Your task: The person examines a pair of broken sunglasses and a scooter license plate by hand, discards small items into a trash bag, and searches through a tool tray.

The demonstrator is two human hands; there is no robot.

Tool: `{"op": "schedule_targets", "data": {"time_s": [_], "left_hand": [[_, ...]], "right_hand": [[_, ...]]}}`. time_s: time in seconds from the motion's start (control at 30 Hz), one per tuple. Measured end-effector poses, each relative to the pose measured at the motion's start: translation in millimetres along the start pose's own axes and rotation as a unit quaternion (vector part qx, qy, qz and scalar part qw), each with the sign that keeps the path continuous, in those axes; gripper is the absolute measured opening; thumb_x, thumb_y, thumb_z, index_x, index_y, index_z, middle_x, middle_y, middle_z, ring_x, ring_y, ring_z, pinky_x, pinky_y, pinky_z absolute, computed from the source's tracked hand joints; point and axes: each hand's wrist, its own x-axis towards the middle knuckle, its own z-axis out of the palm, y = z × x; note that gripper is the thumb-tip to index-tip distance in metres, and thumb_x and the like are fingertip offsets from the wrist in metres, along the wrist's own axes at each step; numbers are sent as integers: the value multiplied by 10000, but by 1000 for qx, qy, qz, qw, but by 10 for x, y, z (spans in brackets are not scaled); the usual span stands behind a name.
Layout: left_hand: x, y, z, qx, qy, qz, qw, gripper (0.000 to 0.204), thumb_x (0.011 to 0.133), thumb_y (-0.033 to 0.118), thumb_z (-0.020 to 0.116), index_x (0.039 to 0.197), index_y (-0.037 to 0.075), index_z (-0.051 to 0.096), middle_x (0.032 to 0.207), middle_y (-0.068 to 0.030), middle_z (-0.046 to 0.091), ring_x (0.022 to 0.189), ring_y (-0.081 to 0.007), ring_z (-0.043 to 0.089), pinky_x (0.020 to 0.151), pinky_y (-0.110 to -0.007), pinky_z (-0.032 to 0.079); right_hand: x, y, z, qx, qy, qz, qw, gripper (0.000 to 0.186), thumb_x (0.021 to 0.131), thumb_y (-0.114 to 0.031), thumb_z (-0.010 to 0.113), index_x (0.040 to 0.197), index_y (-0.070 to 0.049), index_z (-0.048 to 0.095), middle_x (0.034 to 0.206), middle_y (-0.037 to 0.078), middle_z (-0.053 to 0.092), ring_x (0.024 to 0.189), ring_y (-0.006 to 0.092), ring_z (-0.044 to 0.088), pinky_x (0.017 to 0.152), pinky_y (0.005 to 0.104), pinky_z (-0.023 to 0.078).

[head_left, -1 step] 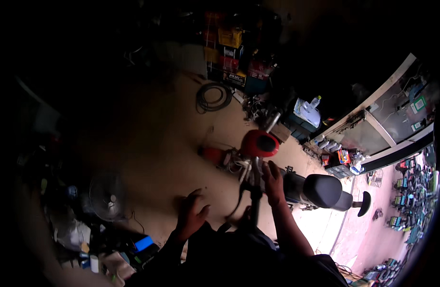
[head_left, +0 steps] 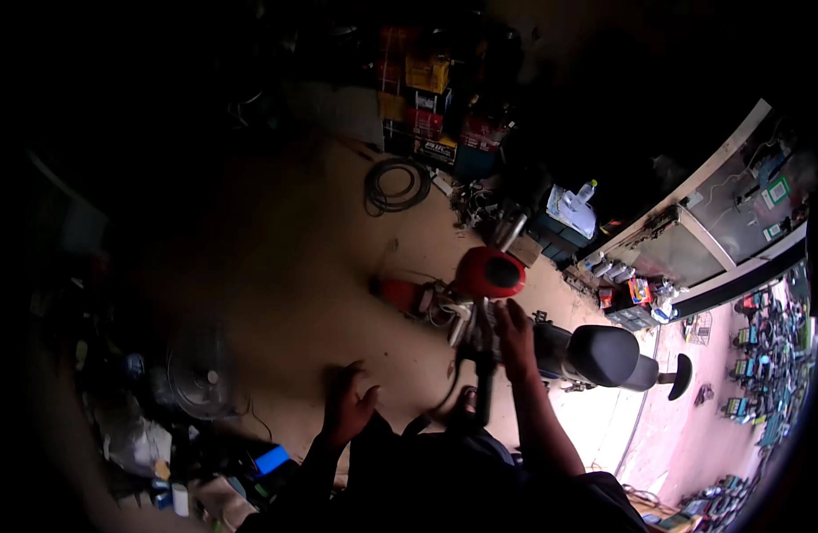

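Observation:
A red and black electric bike (head_left: 490, 272) stands in front of me, its red round housing with a dark oval at the front. Its handlebar (head_left: 484, 382) runs toward my body, with a black grip and brake lever. Over the middle of the bar, beside the housing, is my right hand (head_left: 515, 338), fingers stretched out and apart; whether they press on the metal cannot be made out. My left hand (head_left: 349, 409) hangs free over the floor to the left, thumb apart from the fingers, holding nothing. Behind the right hand sits the padded black seat (head_left: 602, 355).
A coiled black hose (head_left: 397, 186) lies on the floor ahead, near stacked boxes (head_left: 431, 111). On the left stand a fan (head_left: 198, 377) and clutter with a blue box (head_left: 271, 459). A glazed door frame (head_left: 706, 240) and many parked bikes (head_left: 764, 355) are at right.
The bike's front and handlebar have shifted slightly right, and my right hand has moved with them. My left hand sits slightly lower.

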Motion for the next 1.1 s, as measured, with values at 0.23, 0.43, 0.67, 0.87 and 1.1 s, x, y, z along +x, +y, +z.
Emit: {"op": "schedule_targets", "data": {"time_s": [0.23,0.43,0.67,0.87,1.1], "left_hand": [[-626,-2159,-1547,16,-40,-161,986,217,950,223,689,954,5,686,877,-196,703,835,-358,707,734,-420,551],[346,-3176,-2241,47,-31,-179,982,259,911,259,720,885,5,675,808,-201,675,778,-363,692,703,-436,537],[2520,-3611,-1777,13,-98,-195,976,267,878,241,732,890,-16,658,834,-197,692,782,-359,688,708,-453,530],[2711,-4941,-1968,192,-332,-392,836,259,992,253,625,927,14,702,821,-184,682,751,-321,679,704,-423,536],[3480,-5264,-2028,180,-383,-507,752,260,1011,258,597,989,18,695,915,-164,680,840,-281,660,738,-423,529]], "right_hand": [[111,-227,339,-80,134,12,988,401,1017,-366,644,1057,33,657,901,78,651,829,129,586,695,290,478],[401,-219,418,-181,276,39,943,584,970,-350,706,1312,102,563,1226,246,665,1142,290,642,951,379,503],[610,-1032,950,-140,464,-55,873,511,958,-233,702,1361,53,570,1265,213,665,1110,301,665,970,394,509],[1351,-1736,1505,-119,526,-167,826,434,992,-113,643,1391,36,558,1292,184,659,1168,271,652,997,384,506],[2354,-2140,2092,-191,540,-187,798,370,997,-33,612,1360,34,588,1268,158,667,1121,239,662,964,359,528]]}}
